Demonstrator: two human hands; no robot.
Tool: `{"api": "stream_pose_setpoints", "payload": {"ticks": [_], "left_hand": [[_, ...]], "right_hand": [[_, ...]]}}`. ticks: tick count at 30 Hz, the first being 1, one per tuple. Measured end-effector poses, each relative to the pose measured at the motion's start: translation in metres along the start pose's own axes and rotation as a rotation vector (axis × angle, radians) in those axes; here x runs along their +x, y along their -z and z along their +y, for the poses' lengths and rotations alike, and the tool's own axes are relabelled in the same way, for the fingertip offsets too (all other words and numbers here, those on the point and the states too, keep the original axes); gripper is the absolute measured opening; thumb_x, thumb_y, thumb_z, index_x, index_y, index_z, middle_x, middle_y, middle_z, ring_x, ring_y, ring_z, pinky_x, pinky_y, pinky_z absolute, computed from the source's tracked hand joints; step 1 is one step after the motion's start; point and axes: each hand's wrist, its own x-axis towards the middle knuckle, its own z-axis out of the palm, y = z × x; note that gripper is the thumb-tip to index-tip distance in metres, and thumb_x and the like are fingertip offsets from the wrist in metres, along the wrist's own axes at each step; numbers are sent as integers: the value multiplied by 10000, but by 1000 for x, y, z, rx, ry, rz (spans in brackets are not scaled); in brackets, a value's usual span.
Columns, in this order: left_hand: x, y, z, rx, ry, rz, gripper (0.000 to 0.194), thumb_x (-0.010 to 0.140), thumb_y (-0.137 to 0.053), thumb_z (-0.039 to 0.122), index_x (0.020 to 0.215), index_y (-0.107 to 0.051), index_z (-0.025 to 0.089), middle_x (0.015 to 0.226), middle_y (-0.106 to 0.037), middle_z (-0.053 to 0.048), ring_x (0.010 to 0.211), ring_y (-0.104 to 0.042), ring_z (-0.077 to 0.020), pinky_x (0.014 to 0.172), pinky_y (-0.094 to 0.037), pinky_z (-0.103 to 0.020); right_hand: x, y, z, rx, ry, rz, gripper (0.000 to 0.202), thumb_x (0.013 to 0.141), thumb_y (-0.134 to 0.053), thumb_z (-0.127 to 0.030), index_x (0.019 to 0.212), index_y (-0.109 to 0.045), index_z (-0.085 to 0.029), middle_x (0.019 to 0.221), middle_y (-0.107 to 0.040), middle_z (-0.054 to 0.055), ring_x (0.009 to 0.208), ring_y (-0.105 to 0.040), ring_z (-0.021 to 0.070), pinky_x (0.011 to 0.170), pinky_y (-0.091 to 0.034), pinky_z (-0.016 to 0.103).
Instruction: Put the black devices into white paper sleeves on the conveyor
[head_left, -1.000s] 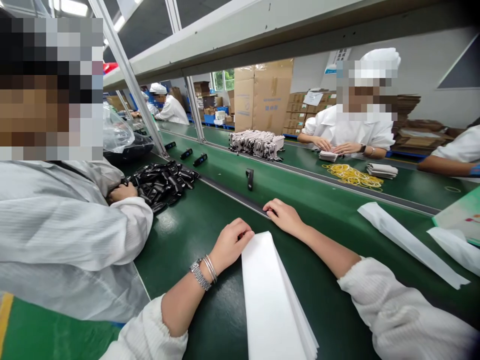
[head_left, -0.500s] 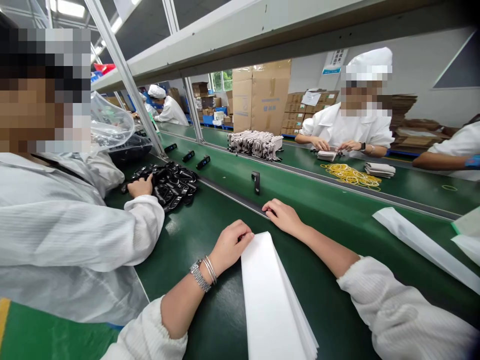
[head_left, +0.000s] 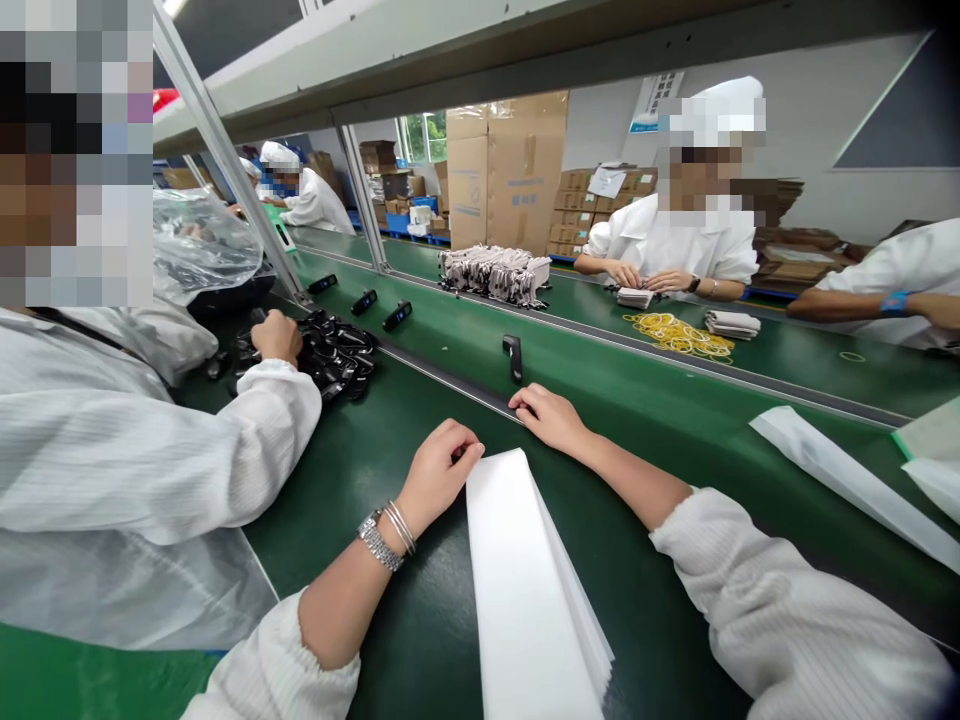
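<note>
A stack of long, flat white bags point(head_left: 517, 590) lies fanned out on the green bench in front of me. My left hand point(head_left: 444, 462), with a watch and bracelets on its wrist, has thumb and fingers closed at the stack's far left corner. My right hand point(head_left: 551, 415) rests on the dark strip along the conveyor's near edge, fingers loosely bent, and I see nothing in it. Just beyond it, on the green belt, a small black device point(head_left: 512, 357) stands apart from my fingers.
A co-worker's hand point(head_left: 277, 338) reaches into a pile of black devices point(head_left: 337, 360) on the left. Several more devices point(head_left: 364, 301) sit on the belt. Across it are bundled pale items point(head_left: 495, 275), yellow rubber bands point(head_left: 679, 337) and another worker. A filled white bag point(head_left: 847, 480) lies right.
The whole view has shifted slightly, so things appear a little further left. The co-worker's hand has lifted and turned over the black pile. My hands keep their places by the stack and strip.
</note>
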Motion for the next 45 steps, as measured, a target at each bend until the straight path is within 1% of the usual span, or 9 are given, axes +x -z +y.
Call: {"api": "stream_pose_setpoints", "payload": {"ticks": [7,13,17,21,24,29,36,40,45], "left_hand": [[-1,5,-4,151,87,-168,205,764,-670,364,758,-552,196,784,-534,12,689,-503,-143,631,-398,-265],[0,4,-6,128,31,-194,180,864,-542,277,710,-521,186,727,-509,23,630,-465,-118,610,-361,-252],[2,2,-7,163,-30,-152,268,926,-459,271,679,-509,179,698,-495,19,630,-464,-118,624,-347,-256],[3,1,-5,186,-52,-122,291,944,-440,271,679,-513,176,699,-526,13,654,-491,-127,647,-344,-266],[2,0,-3,156,-74,-116,242,950,-434,251,754,-559,185,746,-597,15,696,-537,-132,712,-364,-274],[0,2,1,127,-95,-82,133,926,-462,199,842,-564,205,730,-602,36,656,-517,-126,740,-374,-279],[1,6,3,128,-145,-4,120,907,-542,236,799,-574,195,891,-563,-14,850,-550,-160,791,-386,-310],[-1,7,3,112,-152,20,116,872,-611,246,771,-599,192,910,-546,-20,879,-548,-164,799,-397,-316],[-3,8,5,104,-159,24,111,849,-643,229,751,-607,189,913,-551,-18,887,-553,-164,801,-407,-315]], "right_hand": [[0,-3,3,3,14,6,208,914,-454,-198,1022,-625,-244,1069,-615,23,882,-598,151,729,-410,254],[2,1,4,7,18,36,210,927,-431,-229,1020,-616,-259,1068,-605,15,890,-602,154,714,-425,256],[16,10,17,-119,-173,160,233,909,-471,-311,1106,-583,-257,1173,-555,64,1041,-574,218,754,-455,295],[30,16,39,-158,-443,77,424,880,-508,-431,1261,-481,-246,1187,-544,115,1022,-588,286,779,-480,382],[34,14,54,-110,-514,51,431,896,-462,-330,1315,-415,-244,1190,-560,124,967,-607,290,785,-479,425],[37,7,63,273,-580,176,398,874,-422,-237,1271,-424,-216,1114,-590,115,908,-615,250,787,-482,418],[39,7,15,1199,-129,290,787,723,-680,-322,1358,-215,-320,908,-600,-11,858,-649,193,737,-516,333],[27,13,-29,1356,-82,180,946,655,-767,-301,1389,-176,-383,916,-575,-30,786,-636,167,645,-512,287],[13,16,-57,1401,-112,135,872,673,-768,-281,1369,-258,-411,948,-528,-30,782,-598,136,615,-518,250]]}}
